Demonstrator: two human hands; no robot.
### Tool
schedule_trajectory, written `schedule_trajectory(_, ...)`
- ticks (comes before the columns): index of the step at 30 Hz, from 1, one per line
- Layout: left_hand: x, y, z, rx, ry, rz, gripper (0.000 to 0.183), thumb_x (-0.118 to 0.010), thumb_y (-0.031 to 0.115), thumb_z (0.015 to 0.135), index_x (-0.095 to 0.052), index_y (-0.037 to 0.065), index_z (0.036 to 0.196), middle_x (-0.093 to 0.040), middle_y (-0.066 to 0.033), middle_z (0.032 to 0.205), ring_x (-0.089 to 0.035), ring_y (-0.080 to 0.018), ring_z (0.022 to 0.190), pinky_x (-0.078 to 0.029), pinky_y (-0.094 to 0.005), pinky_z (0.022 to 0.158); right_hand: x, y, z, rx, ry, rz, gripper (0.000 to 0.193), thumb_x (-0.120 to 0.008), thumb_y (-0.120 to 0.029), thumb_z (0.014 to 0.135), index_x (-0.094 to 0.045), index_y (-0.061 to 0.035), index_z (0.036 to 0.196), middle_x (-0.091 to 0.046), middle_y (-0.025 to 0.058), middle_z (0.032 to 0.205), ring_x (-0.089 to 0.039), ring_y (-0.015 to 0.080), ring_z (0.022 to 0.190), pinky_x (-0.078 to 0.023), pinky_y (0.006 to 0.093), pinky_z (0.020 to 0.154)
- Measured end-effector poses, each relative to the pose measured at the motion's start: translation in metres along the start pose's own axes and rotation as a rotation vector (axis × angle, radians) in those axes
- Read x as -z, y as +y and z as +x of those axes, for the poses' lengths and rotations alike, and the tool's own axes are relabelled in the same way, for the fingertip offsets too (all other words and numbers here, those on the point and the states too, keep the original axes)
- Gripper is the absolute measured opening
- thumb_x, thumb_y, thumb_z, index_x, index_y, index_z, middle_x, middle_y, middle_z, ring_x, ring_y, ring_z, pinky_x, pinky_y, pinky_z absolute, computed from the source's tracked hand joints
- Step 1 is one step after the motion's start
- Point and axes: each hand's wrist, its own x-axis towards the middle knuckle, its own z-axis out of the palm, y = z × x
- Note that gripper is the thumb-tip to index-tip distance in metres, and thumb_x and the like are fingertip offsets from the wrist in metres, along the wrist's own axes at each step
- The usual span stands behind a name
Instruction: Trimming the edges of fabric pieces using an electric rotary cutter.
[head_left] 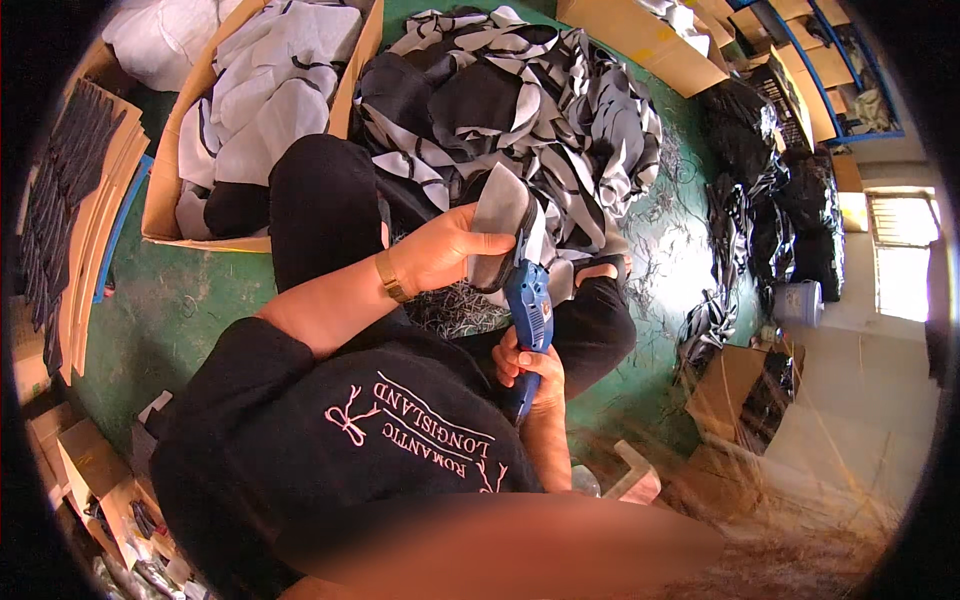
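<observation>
My left hand (438,252), with a gold-coloured watch on the wrist, is closed on a curved grey-and-black fabric piece (500,208), its thumb on the grey face. My right hand (530,370) is wrapped round the handle of a blue handheld power tool (530,300). The tool's front end meets the lower right edge of the fabric piece; its tip is too small to make out. Beyond my hands lies a large heap of black and grey fabric pieces (480,105). Thin dark trimmings (445,312) lie between my legs.
A cardboard box (160,205) of similar pieces stands at the left. Stacked cardboard sheets (95,230) are further left. Black plastic bags (810,215), a pale bucket (797,302) and an opened carton (725,390) stand at the right. Trimmings litter the green floor (665,290).
</observation>
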Motion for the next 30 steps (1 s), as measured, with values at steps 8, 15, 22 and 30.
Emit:
schedule_trajectory(8, -0.001, 0.001, 0.0, 0.012, 0.008, -0.001, 0.028, -0.059, 0.001, 0.087, -0.056, 0.004, 0.115, -0.063, -0.0035, 0.106, -0.061, -0.0138, 0.096, -0.046, -0.0308, 0.089, 0.001, 0.0, 0.001, 0.006, 0.014, -0.018, 0.032, -0.068, -0.012, 0.063, -0.051, 0.0002, 0.087, -0.044, 0.0035, 0.064, -0.043, 0.014, 0.055, -0.039, 0.0249, 0.044)
schedule_trajectory(15, 0.007, -0.004, 0.0, 0.009, -0.038, -0.015, 0.033, -0.059, 0.004, 0.088, -0.054, 0.004, 0.12, -0.062, -0.0046, 0.112, -0.059, -0.0163, 0.104, -0.045, -0.0335, 0.093, 0.0, -0.002, 0.001, 0.022, 0.016, -0.028, 0.033, -0.068, -0.013, 0.063, -0.051, 0.0004, 0.087, -0.045, 0.0038, 0.064, -0.043, 0.0142, 0.055, -0.039, 0.0252, 0.043)
schedule_trajectory(22, 0.004, -0.01, 0.0, 0.018, -0.014, -0.101, 0.031, -0.06, 0.005, 0.088, -0.054, 0.007, 0.118, -0.062, -0.0023, 0.109, -0.059, -0.0153, 0.102, -0.045, -0.0336, 0.092, 0.003, -0.002, 0.002, 0.044, 0.015, -0.016, 0.031, -0.069, -0.012, 0.064, -0.052, 0.0015, 0.087, -0.047, 0.0049, 0.064, -0.046, 0.0149, 0.055, -0.041, 0.0256, 0.045)
schedule_trajectory(30, 0.006, -0.012, -0.001, 0.007, -0.012, -0.123, 0.035, -0.06, 0.004, 0.087, -0.052, 0.008, 0.121, -0.06, -0.004, 0.114, -0.058, -0.0174, 0.105, -0.045, -0.035, 0.094, 0.003, 0.001, 0.004, 0.035, 0.021, -0.021, 0.032, -0.068, -0.012, 0.065, -0.051, 0.0012, 0.089, -0.046, 0.004, 0.065, -0.044, 0.0142, 0.056, -0.04, 0.026, 0.045)
